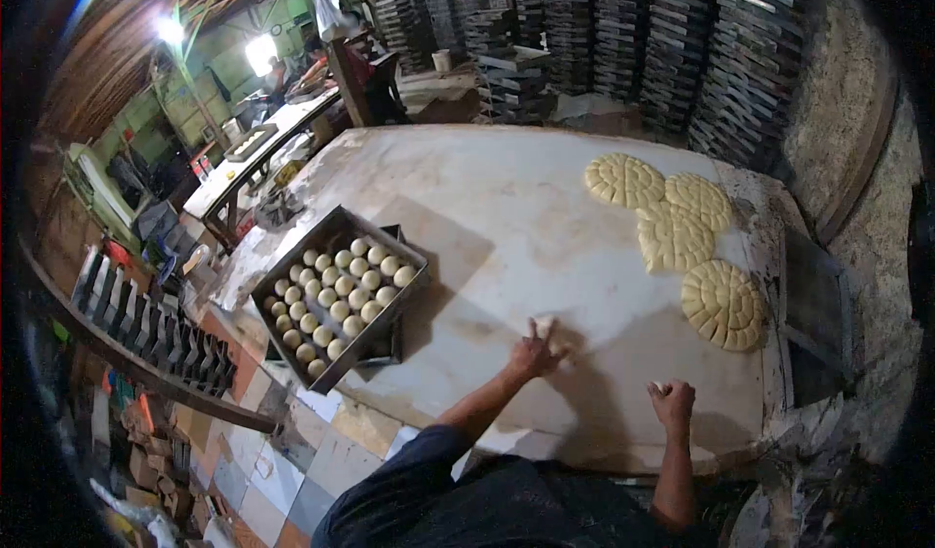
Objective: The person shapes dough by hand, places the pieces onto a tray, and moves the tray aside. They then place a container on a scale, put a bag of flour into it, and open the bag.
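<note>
My left hand (534, 355) reaches over the table with its fingers apart. A small pale piece of dough (545, 324) lies right at its fingertips, slightly blurred. Closer to the table's front edge, my right hand (674, 404) is closed in a fist, and a bit of pale dough (662, 388) shows between thumb and fingers. To the left, a dark metal tray (378, 351) holds rows of round dough balls (339, 310). Several flat rounds made of pressed-together dough strips (723, 304) lie at the right side of the table.
The pale work table (506, 217) has a worn, stained top. Another dark tray (392, 345) sits under the filled one. Tall stacks of metal trays (740, 51) line the back. At the far left, people work by a long bench (282, 124); a wooden post (346, 80) stands nearby.
</note>
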Demonstrator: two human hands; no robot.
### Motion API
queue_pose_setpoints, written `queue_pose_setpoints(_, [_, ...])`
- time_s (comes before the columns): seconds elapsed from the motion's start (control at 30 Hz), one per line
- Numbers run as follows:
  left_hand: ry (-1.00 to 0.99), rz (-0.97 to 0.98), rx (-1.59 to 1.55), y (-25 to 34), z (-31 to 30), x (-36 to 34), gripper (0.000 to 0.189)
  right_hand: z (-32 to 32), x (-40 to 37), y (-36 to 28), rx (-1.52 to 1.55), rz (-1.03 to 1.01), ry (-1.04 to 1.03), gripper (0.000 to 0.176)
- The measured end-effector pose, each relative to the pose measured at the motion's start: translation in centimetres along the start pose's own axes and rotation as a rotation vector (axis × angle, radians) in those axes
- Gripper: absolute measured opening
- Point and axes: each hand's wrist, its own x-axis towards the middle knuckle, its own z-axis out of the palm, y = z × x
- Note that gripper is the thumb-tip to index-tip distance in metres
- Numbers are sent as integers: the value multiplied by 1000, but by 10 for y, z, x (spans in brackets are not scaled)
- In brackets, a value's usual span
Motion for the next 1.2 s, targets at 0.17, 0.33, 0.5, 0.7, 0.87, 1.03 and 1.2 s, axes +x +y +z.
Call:
queue_pose_setpoints(0.17, [-97,330,-21,-47,46,-39,64,36,-32,-94,74,-228,-61,46])
queue_pose_setpoints(0.33, [-223,324,-624,-82,-6,-110,44,88,-75,-194,211,-510,-164,33])
queue_pose_setpoints(0.5, [132,214,-965,-144,-35,-175,32,88,-111,-239,682,-417,-498,20])
queue_pose_setpoints(0.7, [208,283,-1245,-130,-12,-223,26,124,-173,-263,978,-145,-493,33])
queue_pose_setpoints(0.87, [298,357,-929,-124,-7,-214,23,104,-156,-259,516,-390,-251,27])
queue_pose_setpoints(1.03, [187,748,-621,-101,-16,-175,22,85,-121,-226,335,-521,-47,28])
queue_pose_setpoints(1.2, [75,858,-780,-47,-55,-153,30,88,-32,-147,471,-294,51,34])
